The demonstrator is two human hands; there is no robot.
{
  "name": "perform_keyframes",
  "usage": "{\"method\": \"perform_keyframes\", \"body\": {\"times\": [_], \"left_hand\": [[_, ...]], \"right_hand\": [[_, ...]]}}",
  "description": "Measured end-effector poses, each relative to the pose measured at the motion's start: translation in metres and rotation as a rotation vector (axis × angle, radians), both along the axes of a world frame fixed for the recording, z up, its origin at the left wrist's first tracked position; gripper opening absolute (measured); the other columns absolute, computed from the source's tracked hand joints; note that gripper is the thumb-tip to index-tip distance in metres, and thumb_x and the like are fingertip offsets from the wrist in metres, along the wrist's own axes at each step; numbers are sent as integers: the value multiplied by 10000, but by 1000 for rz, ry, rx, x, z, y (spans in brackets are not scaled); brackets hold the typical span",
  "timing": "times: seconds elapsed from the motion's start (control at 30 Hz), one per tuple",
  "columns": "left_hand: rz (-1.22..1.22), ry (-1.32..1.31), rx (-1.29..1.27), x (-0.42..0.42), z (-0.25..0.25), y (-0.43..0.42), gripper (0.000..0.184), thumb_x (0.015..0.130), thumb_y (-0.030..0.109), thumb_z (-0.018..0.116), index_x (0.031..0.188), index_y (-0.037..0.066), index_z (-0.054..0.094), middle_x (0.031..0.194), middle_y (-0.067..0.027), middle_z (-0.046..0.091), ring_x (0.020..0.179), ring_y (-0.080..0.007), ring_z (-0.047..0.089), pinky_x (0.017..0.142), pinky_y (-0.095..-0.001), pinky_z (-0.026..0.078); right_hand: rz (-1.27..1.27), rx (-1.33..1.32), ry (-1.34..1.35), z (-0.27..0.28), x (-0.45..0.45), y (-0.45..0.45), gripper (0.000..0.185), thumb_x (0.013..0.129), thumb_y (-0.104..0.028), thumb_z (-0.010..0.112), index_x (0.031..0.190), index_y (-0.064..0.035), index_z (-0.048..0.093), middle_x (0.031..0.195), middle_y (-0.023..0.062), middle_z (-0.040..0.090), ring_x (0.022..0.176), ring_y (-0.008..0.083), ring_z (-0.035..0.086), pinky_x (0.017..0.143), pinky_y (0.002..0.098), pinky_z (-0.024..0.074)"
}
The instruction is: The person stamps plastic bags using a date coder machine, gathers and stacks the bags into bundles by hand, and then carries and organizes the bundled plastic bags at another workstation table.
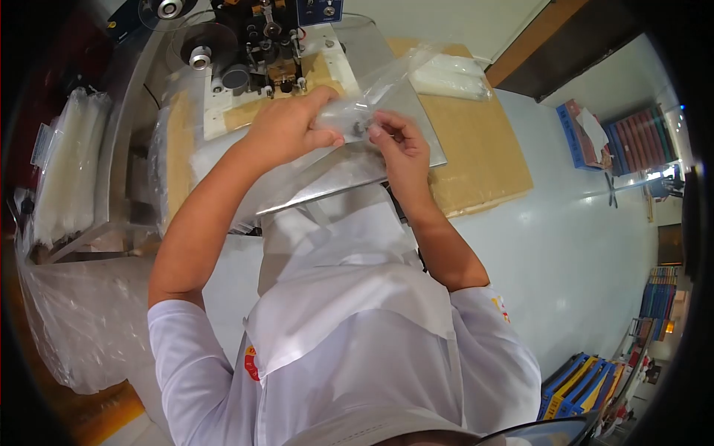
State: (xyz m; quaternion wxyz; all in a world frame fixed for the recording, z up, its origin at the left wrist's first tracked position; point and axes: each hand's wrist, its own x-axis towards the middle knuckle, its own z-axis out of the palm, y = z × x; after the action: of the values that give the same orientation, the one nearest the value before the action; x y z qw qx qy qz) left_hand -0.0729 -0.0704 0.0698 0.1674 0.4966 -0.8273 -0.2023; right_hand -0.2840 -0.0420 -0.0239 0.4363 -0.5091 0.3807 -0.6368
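A clear plastic bag (338, 117) stretches between my two hands, above the metal worktop plate (327, 184). Its loose end rises toward the upper right. My left hand (297, 126) is closed on the bag's left side, thumb and fingers apart around it. At the other side, my right hand (402, 145) pinches the bag with thumb and forefinger, the other fingers curled. Small dark marks or a small dark item show at the bag near my right fingertips; blur hides which. Just beyond my left hand stands a machine (271, 56) with rollers and a white base.
Bundles of clear plastic bags (450, 76) lie on a brown cardboard-covered surface (483, 149) to the right. More stacked bags (71, 167) sit at the left, with loose plastic sheeting (89, 320) below. Binders (580, 386) stand at the lower right.
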Motion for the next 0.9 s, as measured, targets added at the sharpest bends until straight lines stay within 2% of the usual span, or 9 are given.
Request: {"method": "perform_keyframes", "body": {"times": [0.03, 0.13, 0.33, 0.43, 0.53, 0.63, 0.73, 0.83, 0.9], "left_hand": [[9, 12, 13, -2, 5, 1, 638, 769, 446, 787, 1262, 101, 575, 801, -135, 690, 804, -341, 682, 721, -449, 507], [23, 44, -35, -4, 3, 1, 677, 757, 457, 792, 1293, 109, 569, 785, -133, 690, 783, -340, 683, 711, -447, 506], [29, 71, -18, -2, 6, -1, 698, 746, 470, 792, 1308, 123, 565, 789, -131, 688, 781, -330, 682, 699, -445, 501], [31, 69, -12, 0, 5, -3, 689, 747, 474, 784, 1307, 136, 567, 790, -130, 688, 778, -327, 681, 693, -441, 499], [26, 57, -19, -1, 5, -2, 681, 745, 477, 780, 1301, 145, 569, 782, -127, 682, 767, -325, 676, 685, -435, 497], [9, 79, -38, 0, 1, -3, 676, 741, 478, 780, 1292, 145, 572, 773, -123, 676, 758, -322, 672, 680, -434, 495], [-2, 81, -30, 1, 0, -3, 673, 739, 473, 785, 1285, 142, 573, 765, -119, 670, 746, -310, 668, 674, -429, 493], [8, 123, 36, 3, 5, -1, 684, 736, 465, 795, 1295, 138, 574, 746, -115, 651, 724, -286, 657, 662, -413, 486], [21, 181, 66, 6, 2, -3, 700, 732, 461, 802, 1308, 135, 575, 729, -110, 634, 705, -270, 644, 653, -400, 479]], "right_hand": [[-55, -87, 32, 1, 0, -1, 293, 896, 14, 692, 1182, -16, 640, 1197, 127, 593, 978, 142, 611, 835, 263, 529], [-298, -344, 377, 8, -2, -9, 224, 898, 6, 684, 1117, -9, 637, 1159, 122, 584, 915, 139, 604, 790, 260, 527], [-269, -356, 204, 5, 7, -25, 117, 903, 31, 653, 999, -18, 607, 1121, 101, 581, 881, 124, 606, 757, 247, 522], [-203, -188, -218, 9, 19, -23, 131, 923, 20, 657, 1037, -18, 604, 1079, 70, 604, 894, 111, 616, 761, 233, 519], [-25, 78, -258, 1, 10, -28, 173, 929, 12, 674, 1079, -20, 593, 1040, 44, 632, 921, 107, 630, 790, 235, 521], [88, 141, -448, 4, 12, -27, 196, 924, 3, 690, 1096, -27, 600, 1002, 43, 663, 921, 106, 641, 820, 237, 517], [127, 168, -493, 7, 12, -30, 176, 921, 8, 689, 1078, -21, 614, 999, 45, 673, 914, 109, 647, 836, 241, 513], [138, 106, -414, 1, 8, -34, 157, 928, -7, 690, 1070, -15, 623, 982, 46, 678, 900, 108, 641, 818, 242, 518], [-12, 65, -270, 1, 7, -33, 149, 928, 5, 683, 1060, -11, 619, 972, 45, 674, 893, 103, 633, 796, 238, 520]]}}
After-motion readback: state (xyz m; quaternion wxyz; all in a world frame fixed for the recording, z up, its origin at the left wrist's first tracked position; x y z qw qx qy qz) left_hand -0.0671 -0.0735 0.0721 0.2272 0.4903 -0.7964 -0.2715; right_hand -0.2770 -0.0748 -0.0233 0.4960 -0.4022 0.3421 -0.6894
